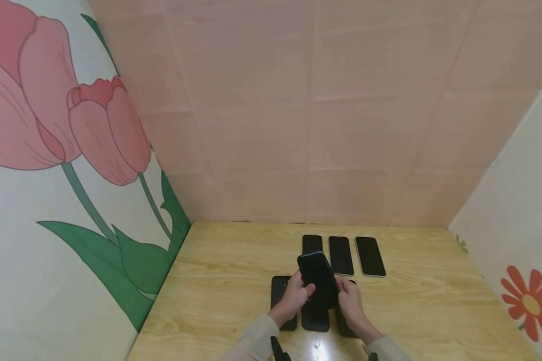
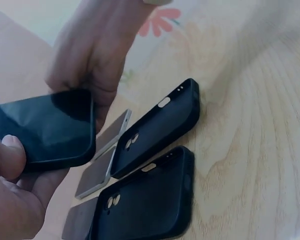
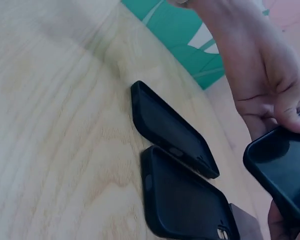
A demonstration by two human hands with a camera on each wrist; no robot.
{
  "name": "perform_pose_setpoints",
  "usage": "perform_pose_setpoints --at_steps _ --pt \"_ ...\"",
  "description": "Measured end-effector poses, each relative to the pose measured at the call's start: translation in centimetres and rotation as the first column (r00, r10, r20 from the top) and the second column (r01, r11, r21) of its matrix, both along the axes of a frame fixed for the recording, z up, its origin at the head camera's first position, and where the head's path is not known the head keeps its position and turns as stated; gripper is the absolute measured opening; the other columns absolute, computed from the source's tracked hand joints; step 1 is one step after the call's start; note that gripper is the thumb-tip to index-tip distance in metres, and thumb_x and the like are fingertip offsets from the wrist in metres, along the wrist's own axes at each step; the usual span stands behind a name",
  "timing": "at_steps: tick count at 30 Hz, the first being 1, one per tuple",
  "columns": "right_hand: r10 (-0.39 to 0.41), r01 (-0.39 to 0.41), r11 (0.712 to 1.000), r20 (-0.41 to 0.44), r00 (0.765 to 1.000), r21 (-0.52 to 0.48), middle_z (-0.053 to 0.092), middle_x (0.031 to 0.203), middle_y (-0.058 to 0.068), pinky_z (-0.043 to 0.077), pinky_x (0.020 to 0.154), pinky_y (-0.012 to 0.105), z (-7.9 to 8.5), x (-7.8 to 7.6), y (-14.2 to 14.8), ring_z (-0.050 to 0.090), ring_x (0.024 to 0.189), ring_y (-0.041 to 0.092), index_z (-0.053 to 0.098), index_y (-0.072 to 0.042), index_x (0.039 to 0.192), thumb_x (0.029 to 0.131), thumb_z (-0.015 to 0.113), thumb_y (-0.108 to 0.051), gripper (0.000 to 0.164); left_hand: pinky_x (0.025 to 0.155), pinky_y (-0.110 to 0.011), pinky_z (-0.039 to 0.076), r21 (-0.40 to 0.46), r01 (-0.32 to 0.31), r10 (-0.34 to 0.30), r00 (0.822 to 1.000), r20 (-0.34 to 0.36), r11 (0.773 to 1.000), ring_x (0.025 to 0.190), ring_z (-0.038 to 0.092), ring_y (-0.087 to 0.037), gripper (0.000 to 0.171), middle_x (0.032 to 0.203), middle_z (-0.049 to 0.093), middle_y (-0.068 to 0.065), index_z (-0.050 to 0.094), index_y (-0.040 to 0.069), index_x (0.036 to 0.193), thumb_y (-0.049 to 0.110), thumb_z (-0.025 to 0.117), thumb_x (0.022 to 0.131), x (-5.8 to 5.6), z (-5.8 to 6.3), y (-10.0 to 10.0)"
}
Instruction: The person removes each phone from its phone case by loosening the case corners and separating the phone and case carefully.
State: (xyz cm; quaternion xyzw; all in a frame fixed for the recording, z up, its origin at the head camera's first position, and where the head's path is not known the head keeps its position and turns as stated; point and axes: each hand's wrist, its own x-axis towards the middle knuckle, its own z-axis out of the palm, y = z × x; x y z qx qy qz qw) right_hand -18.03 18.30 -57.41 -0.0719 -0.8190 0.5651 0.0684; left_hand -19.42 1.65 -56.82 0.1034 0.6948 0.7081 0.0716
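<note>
A smartphone (image 1: pixel 318 280) with a dark glossy screen and a black case around its edge is held tilted above the table. My left hand (image 1: pixel 293 297) grips its left side, the thumb lying over the screen in the right wrist view. At the opposite edge, my right hand (image 1: pixel 351 304) pinches the phone; some of its fingers are hidden behind it. Beneath are three black phone cases: a left case (image 1: pixel 278 290), a middle case (image 1: pixel 315 322) and a right case (image 1: pixel 343 325). In the left wrist view, two cases (image 2: pixel 157 132) lie with their hollow sides up, camera cutouts showing.
Three dark phones lie in a row farther back: one (image 1: pixel 312 243) partly behind the held phone, a middle one (image 1: pixel 341 255) and a right one (image 1: pixel 370 256). The wooden table (image 1: pixel 235 250) meets a pinkish wall (image 1: pixel 307 125) behind and flower-decorated walls at both sides.
</note>
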Motion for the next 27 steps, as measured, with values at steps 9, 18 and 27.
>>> perform_pose_setpoints --at_steps 9,18,27 --pt "0.109 -0.114 0.991 -0.062 0.992 -0.075 0.062 0.085 0.011 0.046 0.071 0.026 -0.3 -0.5 0.4 0.053 0.077 0.012 0.064 0.009 0.091 0.104 0.042 0.001 0.026 0.063 -0.036 0.054 0.017 0.012 -0.011 1.000 -0.011 1.000 0.089 0.067 -0.020 0.032 0.111 0.069 -0.015 0.055 0.004 0.128 0.001 0.059 0.096 0.0 0.1 -0.4" --pt "0.182 -0.177 0.977 0.030 0.983 -0.117 0.048 0.073 0.002 0.043 0.061 0.026 -0.3 -1.0 0.9 0.049 0.068 0.013 0.060 0.004 0.083 0.102 0.054 -0.006 0.022 0.059 -0.034 0.052 0.023 -0.041 0.041 0.999 0.011 0.999 0.084 0.065 -0.018 0.029 0.105 0.069 -0.011 0.056 0.002 0.123 -0.002 0.058 0.094 -0.3 -0.5 -1.0" --pt "0.437 -0.358 0.857 0.154 0.886 -0.371 0.067 0.114 0.017 0.053 0.084 0.038 -0.2 -1.4 2.4 0.065 0.097 0.019 0.054 0.017 0.125 0.103 0.052 -0.025 0.048 0.060 -0.032 0.049 0.014 -0.050 0.049 0.998 0.049 0.999 0.083 0.063 -0.017 0.027 0.104 0.069 -0.008 0.058 0.003 0.121 -0.002 0.058 0.094 -0.5 -0.9 -1.5"
